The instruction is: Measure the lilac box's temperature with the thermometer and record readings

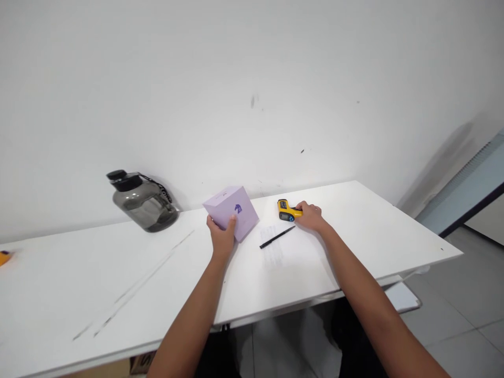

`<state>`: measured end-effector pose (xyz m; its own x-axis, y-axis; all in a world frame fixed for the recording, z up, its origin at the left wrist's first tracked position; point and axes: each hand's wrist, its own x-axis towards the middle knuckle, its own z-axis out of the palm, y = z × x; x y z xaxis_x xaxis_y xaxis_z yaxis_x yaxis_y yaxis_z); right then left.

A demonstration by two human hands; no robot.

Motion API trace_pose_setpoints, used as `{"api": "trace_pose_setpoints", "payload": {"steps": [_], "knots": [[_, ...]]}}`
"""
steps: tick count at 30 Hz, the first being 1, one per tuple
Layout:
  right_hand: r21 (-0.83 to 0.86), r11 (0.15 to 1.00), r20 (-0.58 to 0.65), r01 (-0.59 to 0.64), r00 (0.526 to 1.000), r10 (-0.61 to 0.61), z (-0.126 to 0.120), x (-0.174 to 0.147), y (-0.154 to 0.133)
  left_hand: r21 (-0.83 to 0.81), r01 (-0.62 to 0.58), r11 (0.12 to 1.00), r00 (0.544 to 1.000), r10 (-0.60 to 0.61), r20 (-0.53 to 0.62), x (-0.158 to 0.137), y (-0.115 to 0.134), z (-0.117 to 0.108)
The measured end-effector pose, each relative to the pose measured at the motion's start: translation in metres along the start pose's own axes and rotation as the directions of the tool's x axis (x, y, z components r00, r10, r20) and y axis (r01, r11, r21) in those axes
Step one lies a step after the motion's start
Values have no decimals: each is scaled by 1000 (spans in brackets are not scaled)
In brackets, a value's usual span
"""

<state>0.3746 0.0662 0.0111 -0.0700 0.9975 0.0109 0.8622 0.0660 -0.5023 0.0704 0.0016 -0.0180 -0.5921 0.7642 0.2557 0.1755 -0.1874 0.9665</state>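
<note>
My left hand (222, 237) grips a lilac box (236, 212) with a dark purple horse-head mark, thumb across its front face. The box is tilted at the back of the white table. My right hand (309, 216) is closed around the handle of a yellow and black infrared thermometer (286, 210), whose small screen faces me. Its fingers are partly hidden behind the handle. Between the two hands a black pen (277, 237) lies slantwise on a faintly printed white paper (272, 254).
A smoky grey water bottle (145, 203) with a black lid and strap stands near the wall, left of the box. An orange object (4, 257) is cut off at the left edge. The white table (118, 273) has dark scuff lines and ends at the right.
</note>
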Motion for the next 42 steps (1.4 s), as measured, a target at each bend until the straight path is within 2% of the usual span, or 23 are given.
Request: {"api": "trace_pose_setpoints", "payload": {"steps": [3,5,7,9,12,14,16,20,22,24,26,27,29,32,34,37,42], "knots": [[-10,999,-54,39,998,-39,-2,-4,-3,0,1,1000,1000,-1,5,-1,2,0],[-56,985,-107,160,980,-166,-1,-11,-8,-6,5,1000,1000,-5,8,-2,4,0],[-91,936,-89,340,934,-347,3,-22,-15,-12,3,1000,1000,-3,10,-3,5,0],[-79,868,4,490,871,-492,10,-33,-25,-16,-4,1000,1000,4,14,-3,5,1],[-34,807,85,589,806,-585,19,-46,-39,-21,-5,1000,1000,5,11,-3,4,1],[11,788,50,615,787,-615,19,-50,-47,-31,2,1000,1000,-2,0,-3,4,2],[90,797,-36,598,801,-597,14,-50,-52,-44,-1,999,1000,1,0,-3,4,3],[342,805,-238,485,874,-424,0,-61,-49,-40,-17,999,1000,17,3,-3,3,5],[364,794,-291,487,869,-399,-1,-74,-41,-34,-13,999,1000,13,-4,-4,4,6],[300,781,-305,547,831,-465,4,-89,-31,-42,-5,999,1000,5,-6,-5,4,7],[324,714,-289,620,784,-550,12,-102,-21,-52,1,999,1000,-1,-5,-6,5,8],[371,682,-285,630,776,-562,16,-106,-17,-53,4,999,1000,-5,-4,-6,5,8],[502,659,-215,560,819,-532,24,-110,-13,-54,4,999,1000,-4,5,-7,6,9],[594,728,-21,342,911,-411,30,-108,-13,-54,-4,999,1000,6,26,-8,7,9],[569,784,55,250,939,-340,30,-105,-16,-46,-8,999,999,10,35,-8,6,9],[537,819,89,201,952,-292,27,-104,-21,-50,-15,999,999,17,35,-7,4,10],[523,831,125,190,947,-295,26,-106,-24,-35,-27,999,999,28,25,-8,5,10]]}}
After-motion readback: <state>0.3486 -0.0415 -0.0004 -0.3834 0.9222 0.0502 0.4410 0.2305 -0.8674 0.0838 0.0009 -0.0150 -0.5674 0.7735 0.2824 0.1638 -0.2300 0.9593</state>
